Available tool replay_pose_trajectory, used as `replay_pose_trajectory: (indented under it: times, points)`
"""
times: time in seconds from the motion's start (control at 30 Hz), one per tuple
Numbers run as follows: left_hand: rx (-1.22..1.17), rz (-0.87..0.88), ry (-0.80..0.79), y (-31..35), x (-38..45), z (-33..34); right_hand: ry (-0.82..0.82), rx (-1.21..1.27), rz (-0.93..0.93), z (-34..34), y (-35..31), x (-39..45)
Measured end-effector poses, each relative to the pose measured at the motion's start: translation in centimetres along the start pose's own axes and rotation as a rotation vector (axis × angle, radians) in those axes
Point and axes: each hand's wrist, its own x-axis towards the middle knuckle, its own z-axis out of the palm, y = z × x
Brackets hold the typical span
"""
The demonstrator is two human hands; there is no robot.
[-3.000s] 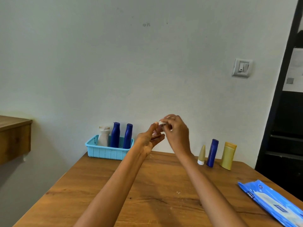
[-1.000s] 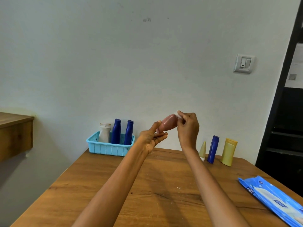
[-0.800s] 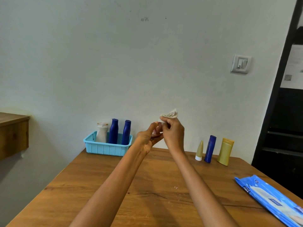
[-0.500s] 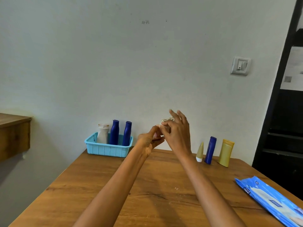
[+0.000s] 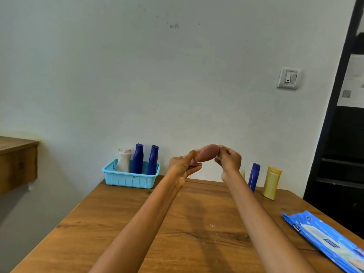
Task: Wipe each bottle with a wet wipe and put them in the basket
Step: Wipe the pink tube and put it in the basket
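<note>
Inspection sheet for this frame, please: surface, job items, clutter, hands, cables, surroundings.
Surface: brown wooden table, small pale specks near centre.
Job's things: light blue plastic basket holds one white bottle and two dark blue bottles; pink bottle held in the air; dark blue bottle, yellow tube and a small cream tube stand at the wall; blue wet-wipe pack at right.
Clutter: nothing seen.
Hands: left hand grips the pink bottle; right hand pinches a wipe at its other end.
Cables: nothing seen.
Surroundings: pale wall, white light switch, wooden ledge.

Pink bottle point(image 5: 207, 153) held tilted midair, light blue basket point(image 5: 130, 177) at 11 o'clock holding three upright bottles, wipe barely visible
</note>
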Motion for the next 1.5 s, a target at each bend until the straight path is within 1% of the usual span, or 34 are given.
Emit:
replay_pose_trajectory:
  times: [0.1,0.17,0.27,0.37,0.43,0.5,0.6,0.67,0.7,0.8,0.9,1.0,1.1,1.17,1.23,1.33,1.37,1.43,1.5]
  points:
    - [0.061,0.082,0.024,-0.2,0.2,0.0,-0.017,0.354,0.231,0.2,0.2,-1.4]
    - [0.11,0.129,0.054,-0.5,0.1,0.0,-0.095,0.429,0.312,0.8,0.4,-2.5]
    - [0.237,0.231,0.136,-0.9,0.1,0.4,-0.213,0.413,0.372,1.8,0.9,-3.8]
    - [0.349,0.348,0.195,-0.7,0.1,0.4,-0.239,0.355,0.356,2.3,1.2,-3.9]
    - [0.419,0.395,0.208,-0.2,0.1,0.1,-0.212,0.269,0.341,2.2,1.8,-4.0]
    - [0.47,0.437,0.206,0.1,0.1,-0.3,-0.147,0.238,0.342,1.9,2.7,-4.1]
    - [0.535,0.508,0.215,0.3,0.3,-1.0,-0.062,0.321,0.345,1.4,3.6,-3.6]
    - [0.574,0.51,0.214,0.3,0.5,-1.2,-0.046,0.323,0.29,1.0,3.5,-3.0]
    - [0.6,0.503,0.208,0.3,0.6,-1.2,-0.057,0.286,0.239,0.8,3.4,-2.8]
    - [0.662,0.503,0.14,-0.1,0.8,-0.7,-0.156,0.103,0.117,0.8,3.3,-2.8]
    - [0.682,0.538,0.047,-1.2,0.8,-0.3,-0.259,0.003,0.068,1.1,3.3,-3.1]
    - [0.679,0.591,0.027,-1.2,0.7,-0.1,-0.318,0.023,0.069,1.3,2.4,-3.3]
    - [0.768,0.611,0.003,-0.7,0.8,-0.3,-0.344,0.137,0.099,1.1,1.3,-3.6]
    - [0.817,0.623,0.006,-0.8,0.9,-0.7,-0.337,0.139,0.043,0.9,0.8,-3.6]
    - [0.861,0.654,0.026,-1.0,0.9,-0.9,-0.325,0.021,-0.069,0.6,0.4,-3.6]
    - [0.922,0.738,0.041,-1.1,0.7,-0.9,-0.34,-0.322,-0.333,0.0,-0.1,-3.6]
    - [0.94,0.762,0.049,-1.0,0.6,-0.9,-0.354,-0.399,-0.399,-0.2,-0.4,-3.5]
    - [0.961,0.798,0.063,-1.0,0.6,-0.9,-0.388,-0.498,-0.479,-0.6,-1.0,-3.3]
    - [0.983,0.822,0.059,-0.9,0.5,-0.9,-0.39,-0.551,-0.505,-0.8,-1.2,-3.2]
